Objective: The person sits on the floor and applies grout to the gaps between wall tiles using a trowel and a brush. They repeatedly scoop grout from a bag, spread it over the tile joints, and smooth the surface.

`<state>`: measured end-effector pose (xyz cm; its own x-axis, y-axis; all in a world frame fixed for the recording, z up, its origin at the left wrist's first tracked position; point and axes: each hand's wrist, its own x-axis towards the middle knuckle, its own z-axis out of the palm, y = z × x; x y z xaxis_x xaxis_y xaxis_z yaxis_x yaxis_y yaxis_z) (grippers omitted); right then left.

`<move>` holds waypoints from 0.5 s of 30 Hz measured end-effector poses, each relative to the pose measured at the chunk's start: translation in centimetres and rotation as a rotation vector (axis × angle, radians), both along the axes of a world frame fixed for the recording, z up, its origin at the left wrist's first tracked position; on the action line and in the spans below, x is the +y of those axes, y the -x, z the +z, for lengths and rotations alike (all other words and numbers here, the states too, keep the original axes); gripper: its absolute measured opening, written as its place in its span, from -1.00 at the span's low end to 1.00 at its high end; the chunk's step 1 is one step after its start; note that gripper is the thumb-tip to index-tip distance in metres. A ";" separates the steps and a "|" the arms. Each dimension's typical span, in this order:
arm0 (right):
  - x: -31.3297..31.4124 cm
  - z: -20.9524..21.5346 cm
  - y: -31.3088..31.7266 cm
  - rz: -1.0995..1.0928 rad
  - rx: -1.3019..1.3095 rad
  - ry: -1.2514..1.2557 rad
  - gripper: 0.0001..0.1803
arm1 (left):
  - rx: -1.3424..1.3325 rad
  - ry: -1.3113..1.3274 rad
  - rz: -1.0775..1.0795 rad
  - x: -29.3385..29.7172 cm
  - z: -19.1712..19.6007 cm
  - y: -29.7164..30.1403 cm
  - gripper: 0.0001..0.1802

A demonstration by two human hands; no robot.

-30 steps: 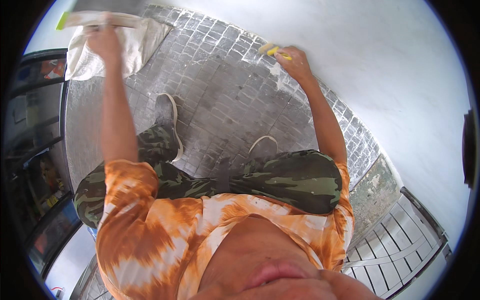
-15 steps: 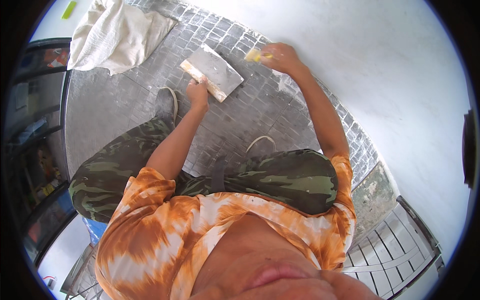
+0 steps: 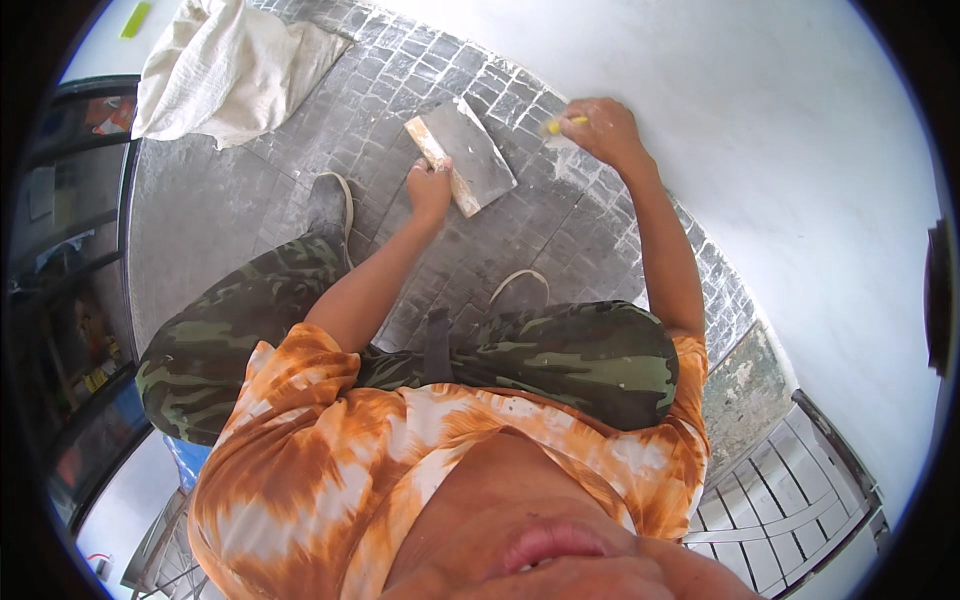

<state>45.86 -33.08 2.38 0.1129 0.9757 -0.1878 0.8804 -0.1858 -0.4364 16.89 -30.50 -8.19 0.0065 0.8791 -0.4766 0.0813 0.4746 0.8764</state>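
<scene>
My left hand [image 3: 430, 188] is closed on the wooden strip of a flat grey filler board [image 3: 472, 150], a rectangular plate smeared with white. The board is tilted above the paving. To its right, close to the foot of the white wall, my right hand [image 3: 605, 130] pinches a small yellow tool [image 3: 566, 125]. The end of that tool is blurred, so its exact kind cannot be made out.
A white wall [image 3: 780, 130] curves along the right side above dark paving [image 3: 400, 75] streaked with white. An off-white sack [image 3: 235, 75] lies at the far left. Dark glazed shelving [image 3: 75, 260] stands on the left, a metal railing [image 3: 790, 480] at lower right.
Both hands have moved to the right, the left one carrying the filler board. My right hand, with the yellow tool, has also come slightly nearer along the wall's base.
</scene>
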 end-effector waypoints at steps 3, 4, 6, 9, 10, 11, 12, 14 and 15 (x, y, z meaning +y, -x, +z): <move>1.5 0.0 1.0 0.019 0.071 -0.159 -0.64 | 0.156 -0.068 -0.010 0.3 -0.1 0.0 -0.68; 2.3 -0.3 1.4 0.068 0.088 -0.145 -0.66 | 0.153 -0.074 0.002 0.3 -0.2 0.1 -0.68; 3.8 -1.1 2.1 0.214 0.031 -0.067 -0.66 | 0.093 -0.063 0.005 0.4 -0.3 0.4 -0.68; 5.3 -2.2 2.4 -0.045 -0.026 0.044 -0.66 | 0.124 -0.050 0.002 0.0 -0.7 1.0 -0.68; 5.8 -2.5 2.9 -0.065 0.069 -0.013 -0.65 | 0.133 -0.048 -0.002 -0.3 -1.0 0.9 -0.68; 5.9 -2.8 3.1 -0.150 0.100 -0.091 -0.64 | 0.134 -0.052 -0.006 -0.6 -1.4 0.9 -0.67; 6.0 -3.0 3.4 -0.190 0.167 -0.198 -0.63 | 0.102 -0.059 -0.018 -1.1 -1.8 0.6 -0.67; 5.8 -3.3 3.8 -0.109 0.086 -0.148 -0.63 | 0.134 -0.027 0.037 -2.3 -2.8 -0.1 -0.67; 5.8 -3.4 4.4 -0.042 0.085 -0.132 -0.63 | 0.130 -0.002 0.053 -3.0 -3.2 -0.3 -0.67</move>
<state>41.51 -27.32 -1.05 0.1432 0.9873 -0.0687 0.8320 -0.1577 -0.5319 17.23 -33.47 -11.34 -0.1017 0.8773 -0.4691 0.1696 0.4799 0.8608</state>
